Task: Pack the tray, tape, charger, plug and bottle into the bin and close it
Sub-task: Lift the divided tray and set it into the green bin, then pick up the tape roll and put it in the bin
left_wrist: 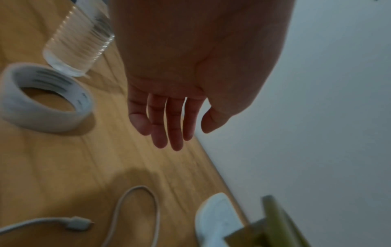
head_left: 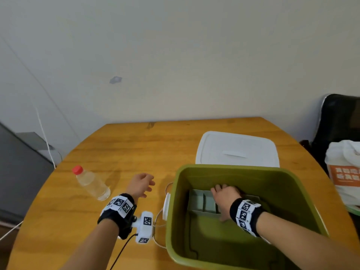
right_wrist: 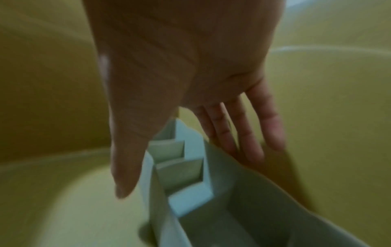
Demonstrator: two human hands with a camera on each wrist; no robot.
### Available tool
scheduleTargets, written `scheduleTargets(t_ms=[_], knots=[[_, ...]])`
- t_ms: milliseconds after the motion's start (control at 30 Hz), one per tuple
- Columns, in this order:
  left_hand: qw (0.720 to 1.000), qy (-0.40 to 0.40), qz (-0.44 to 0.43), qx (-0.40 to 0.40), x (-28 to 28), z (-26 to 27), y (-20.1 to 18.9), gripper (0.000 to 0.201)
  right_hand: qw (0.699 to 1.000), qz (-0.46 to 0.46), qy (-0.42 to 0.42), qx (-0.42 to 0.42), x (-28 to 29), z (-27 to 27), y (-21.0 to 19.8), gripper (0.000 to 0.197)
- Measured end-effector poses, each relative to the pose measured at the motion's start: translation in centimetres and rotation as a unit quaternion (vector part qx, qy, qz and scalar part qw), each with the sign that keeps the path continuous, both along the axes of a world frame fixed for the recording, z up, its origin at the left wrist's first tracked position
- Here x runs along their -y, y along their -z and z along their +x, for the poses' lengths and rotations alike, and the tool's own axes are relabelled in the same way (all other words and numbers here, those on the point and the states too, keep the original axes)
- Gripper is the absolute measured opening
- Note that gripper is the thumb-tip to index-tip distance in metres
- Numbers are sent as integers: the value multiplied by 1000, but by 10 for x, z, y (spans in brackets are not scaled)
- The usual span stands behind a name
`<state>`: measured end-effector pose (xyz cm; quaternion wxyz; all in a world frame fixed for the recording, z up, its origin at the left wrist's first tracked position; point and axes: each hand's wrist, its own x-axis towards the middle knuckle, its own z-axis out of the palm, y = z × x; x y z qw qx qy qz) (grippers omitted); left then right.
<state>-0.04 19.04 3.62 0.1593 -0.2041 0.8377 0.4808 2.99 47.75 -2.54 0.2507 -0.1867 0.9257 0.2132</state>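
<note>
Right wrist view shows the right hand (right_wrist: 190,63) down inside the green bin (right_wrist: 338,117), its 4 fingers (right_wrist: 268,123) straight and spread slightly along the outer side of the pale grey-green tray (right_wrist: 243,192), with the thumb stretched on the other side of the tray's end. The picture is blurred, so I cannot tell whether thumb and fingers actually press the tray walls or only flank them; nothing is curled round it. The tray's divided compartments lie just below the palm, and the bin's walls rise on both sides of the fingers. In the head view this hand (head_left: 227,199) covers the right part of the tray (head_left: 200,201), which sits on the bin floor toward the far wall of the bin (head_left: 175,191). The left hand (left_wrist: 190,66) hangs over the wooden table (left_wrist: 63,167) with 4 fingers (left_wrist: 175,123) loosely extended and close together, thumb apart, holding and touching nothing. To the outer side of those fingers lies the roll of tape (left_wrist: 45,100), and beyond it the clear bottle (left_wrist: 78,45) on its side, its red cap seen in the head view. Nearer the wrist lie a white cable (left_wrist: 135,208) with its connector, and a white charger (left_wrist: 217,219) beside the bin's outer wall. Beyond the bin rests its white lid (head_left: 237,149), flat on the table.
</note>
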Motion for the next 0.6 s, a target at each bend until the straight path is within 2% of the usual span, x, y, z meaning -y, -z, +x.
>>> scheduleTargets(t_ms=[33, 133, 167, 267, 367, 467, 600], knots=[[1000, -1, -9, 15, 7, -2, 11, 26, 1000, -2, 15, 11, 2, 1, -14, 89], [997, 21, -54, 50, 27, -6, 43, 28, 996, -70, 51, 12, 5, -5, -68, 33], [994, 37, -84, 54, 34, -7, 52, 28, 993, -102, 67, 6, 6, -7, -89, 27], [977, 56, -200, 42, 60, -7, 71, 29, 973, -213, 92, -5, 26, -17, -152, 36], [963, 24, -267, 17, 85, -9, 81, 31, 951, -304, 57, -10, 74, -31, -191, 34], [950, 14, -311, 32, 107, -12, 84, 41, 944, -330, -5, -2, 143, -46, -195, 28], [953, 41, -291, 80, 123, -16, 93, 66, 949, -304, -22, 84, 224, -66, -162, 38]])
